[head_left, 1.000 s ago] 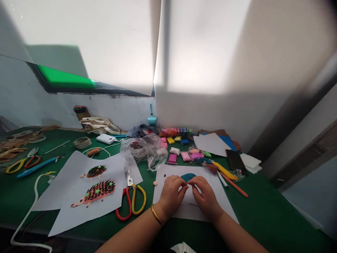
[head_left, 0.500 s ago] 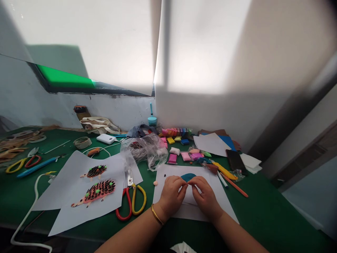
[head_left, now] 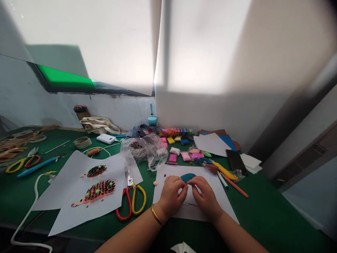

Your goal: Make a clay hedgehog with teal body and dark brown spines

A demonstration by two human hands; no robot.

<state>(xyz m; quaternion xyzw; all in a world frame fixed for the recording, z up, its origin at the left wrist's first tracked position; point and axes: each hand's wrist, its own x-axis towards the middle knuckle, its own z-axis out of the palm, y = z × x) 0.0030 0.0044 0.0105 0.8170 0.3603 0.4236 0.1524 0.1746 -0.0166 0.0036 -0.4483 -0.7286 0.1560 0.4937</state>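
A flat, dome-shaped piece of blue modelling clay point(head_left: 187, 177) shows just beyond my fingertips, over a white paper sheet point(head_left: 164, 191). My left hand point(head_left: 172, 193), with a gold bangle at its wrist, pinches at the clay's lower left edge. From the other side my right hand point(head_left: 204, 196) pinches the lower right edge, thumb and index finger pressed together. Both sets of fingertips nearly meet and hide the clay's near edge. A small black bit point(head_left: 165, 175) lies on the sheet, and a pale pink clay ball point(head_left: 155, 183) sits at its left edge.
Scissors with red and yellow handles point(head_left: 131, 200) lie left of the sheet, beside paper bearing two clay hedgehogs point(head_left: 100, 191). Packets of coloured clay point(head_left: 172, 159) lie behind. Clay tools and pens point(head_left: 234, 184), plus a dark phone point(head_left: 235, 161), are at the right.
My left thumb has shifted slightly at the clay's near edge. Otherwise both hands and the blue clay stay in about the same place.
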